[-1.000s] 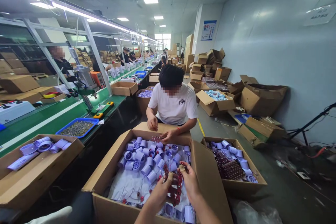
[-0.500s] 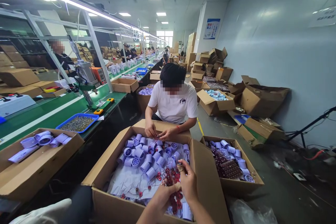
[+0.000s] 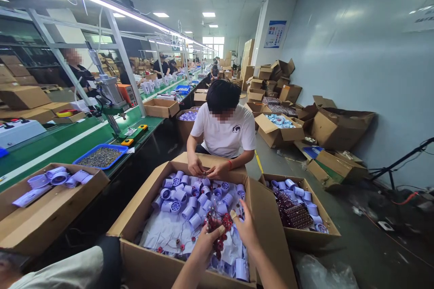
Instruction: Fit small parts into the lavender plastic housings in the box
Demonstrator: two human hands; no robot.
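In the head view my left hand (image 3: 205,244), its thumb covered by a pale wrap, grips a bunch of small round red parts with thin wires (image 3: 220,231). Just right of the bunch is my right hand (image 3: 248,231), thumb and fingers apart, with nothing seen in it. Both hands are over a cardboard box (image 3: 149,259). Inside it, lilac plastic cylinders (image 3: 188,213) are piled at the back. A few red parts (image 3: 182,247) with wires lie on white sheeting (image 3: 158,231). Where the bunch meets my left fingers is partly hidden.
Across the box sits a co-worker (image 3: 222,131) with both hands at its far edge. A second box (image 3: 325,235) with lilac cylinders and dark red panels stands at right. At left are another box (image 3: 68,203), a blue tray (image 3: 117,148) of small parts and a bench press (image 3: 111,95).
My left hand has shifted slightly left and up with the red bunch. My right hand has opened its fingers and moved away from the bunch. A sleeved arm shows more at lower left.
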